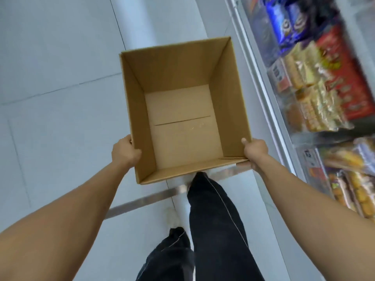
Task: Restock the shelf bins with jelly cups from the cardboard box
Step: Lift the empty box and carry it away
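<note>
Cardboard box (183, 110): empty, held mid-aisle above the floor, left of the snack shelf (324, 102). Likely light, stiff-walled. Left hand (125, 152) and right hand (256, 154) clasp its near corners.

Shop aisle: shelf (261, 82) stocked with packaged snacks (316, 94), tiled floor (50, 57).

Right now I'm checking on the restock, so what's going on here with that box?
A person is carrying the open cardboard box above the tiled floor, the left hand gripping its left side and the right hand gripping its near right corner. The box is empty: only its bare bottom shows, with no jelly cups inside. Shelves of packaged snacks run along the right, blurred. The person's dark-trousered legs show below the box.
</note>
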